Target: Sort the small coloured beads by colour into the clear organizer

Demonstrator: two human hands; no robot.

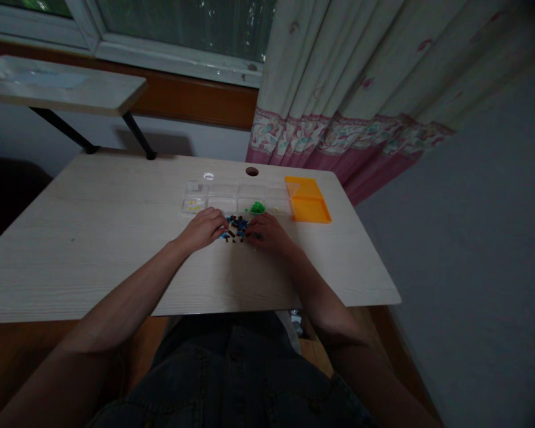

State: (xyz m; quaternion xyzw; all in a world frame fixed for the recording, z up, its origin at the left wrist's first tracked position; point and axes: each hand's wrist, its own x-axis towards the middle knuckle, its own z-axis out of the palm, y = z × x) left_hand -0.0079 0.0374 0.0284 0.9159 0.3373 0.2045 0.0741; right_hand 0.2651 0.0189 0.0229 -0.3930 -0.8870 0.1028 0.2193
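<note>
The left hand (204, 228) and right hand (270, 234) are apart, at the left and right of the blue and brown pieces (239, 225) on the bench (116, 238) — fingers curled, though whether they pinch anything I cannot tell. Sorting seems in hand, just near of the clear compartment tray (238, 194); separating single pieces calls for light fingertips.

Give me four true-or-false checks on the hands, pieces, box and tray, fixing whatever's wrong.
The left hand and right hand are both at the pile of small dark and blue pieces. True.
The orange tray is at the left end of the clear divided box. False: it is at the right end.
Green pieces lie in the clear divided box. True.
The bright yellow pieces lie in the orange tray. False: they lie in the box's left end.
</note>
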